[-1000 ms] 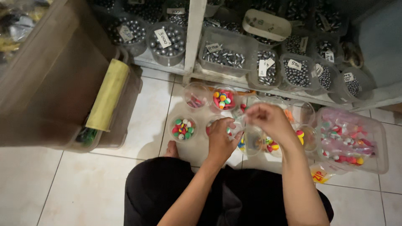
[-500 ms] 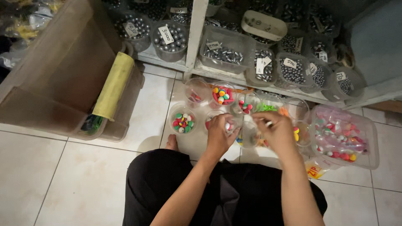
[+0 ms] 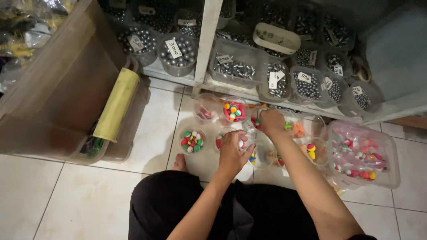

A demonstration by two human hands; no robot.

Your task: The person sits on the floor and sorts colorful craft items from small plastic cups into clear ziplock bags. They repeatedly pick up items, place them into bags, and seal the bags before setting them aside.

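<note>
Hands over cups of bright beads

Beads in many colours sit in small clear cups (image 3: 192, 140) on the tiled floor (image 3: 89, 200), and we see two hands at work above them. We see the left hand (image 3: 231, 153) low over one cup (image 3: 224, 138) near the middle of the group. Its fingers are curled together around something small and pale, but we cannot tell what it is. The right hand (image 3: 271, 122) reaches farther out, over a cup (image 3: 257, 119) close to the shelf (image 3: 209, 80). Its fingers point down into the cup, and we cannot tell if they pinch anything. A big clear box (image 3: 364, 155) of red and pink beads stands just to the right. Tubs of grey balls (image 3: 177, 53) fill the shelf. A yellow roll (image 3: 116, 104) lies on a brown bin (image 3: 58, 98) at the left.
</note>
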